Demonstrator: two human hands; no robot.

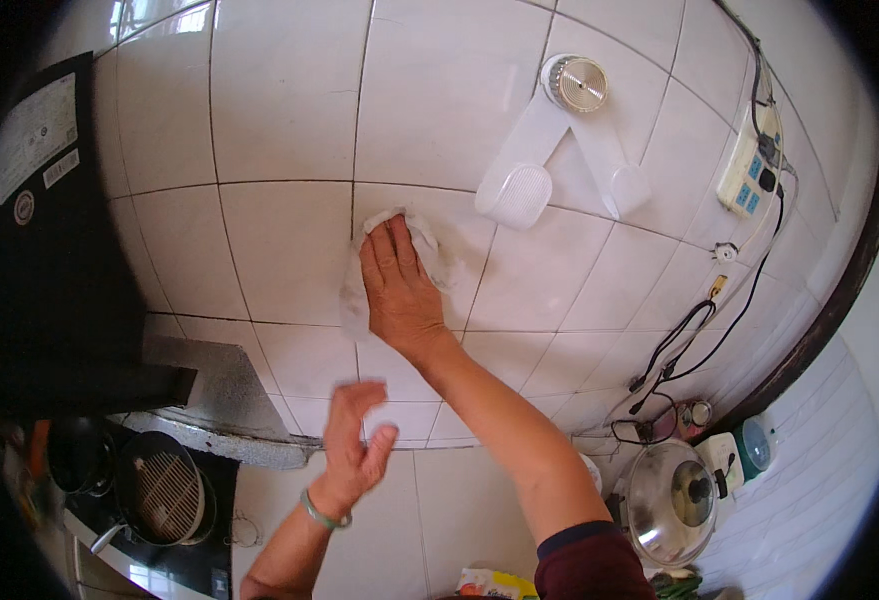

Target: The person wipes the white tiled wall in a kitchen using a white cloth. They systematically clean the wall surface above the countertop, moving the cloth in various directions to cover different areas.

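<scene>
My right hand (402,289) is pressed flat against a white cloth (428,240) on the tiled wall (289,247). Fingers lie over the cloth, and part of it spreads out below and to the left of the hand. My left hand (357,442), slightly blurred, is raised in front of the lower wall with its fingers apart and nothing in it. A green bangle (324,512) circles that wrist.
A white folding wall fixture (518,196) hangs right of the hands. Farther right are a power strip (751,161) and dangling cables. A lidded steel pot (668,502) stands lower right; a pan (161,491) sits on the black hob at lower left, below a dark range hood (56,262).
</scene>
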